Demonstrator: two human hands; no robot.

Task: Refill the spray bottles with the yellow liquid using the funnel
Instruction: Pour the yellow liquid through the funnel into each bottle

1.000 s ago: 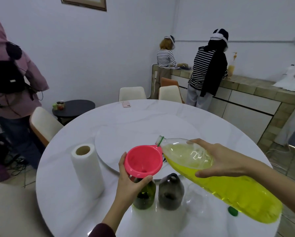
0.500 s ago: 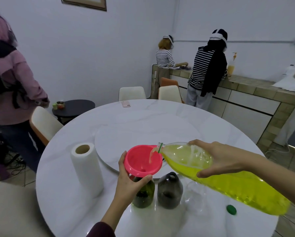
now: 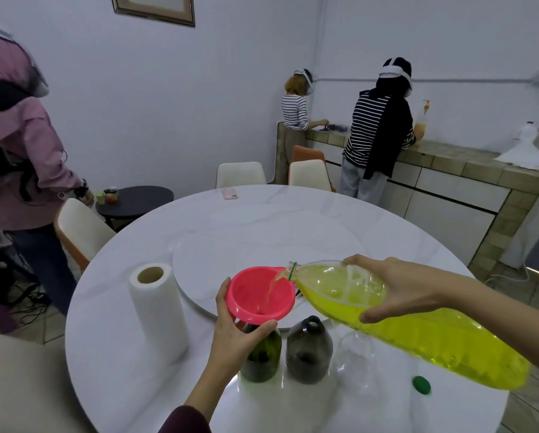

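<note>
At the near edge of the round white marble worktop [image 3: 293, 214], your left hand [image 3: 240, 332] curls thumb and fingers around the pink funnel [image 3: 260, 296], which sits tilted in the neck of a dark green bottle [image 3: 262, 357]. Your right hand [image 3: 399, 289] grips the upper body of a large clear plastic bottle [image 3: 418, 323] of yellow liquid, fingers over the top and thumb underneath; the bottle lies nearly horizontal with its open mouth over the funnel rim. A thin stream [image 3: 272, 292] runs from the mouth down into the funnel bowl. Just right of the green bottle stands a dark grey bottle [image 3: 308, 351], uncapped and apart from the funnel; further right is a clear container [image 3: 355, 357], partly hidden under the large bottle. A green cap [image 3: 421, 385] lies on the worktop near the right edge. A paper towel roll [image 3: 157, 310] stands upright to the left, beside the raised turntable [image 3: 262, 245]. A pink phone [image 3: 230, 193] lies at the far edge. Beyond, two persons in striped tops [image 3: 374, 132] face a tiled counter [image 3: 449, 157], and a person in a pink jacket [image 3: 21, 145] stands at left.
</note>
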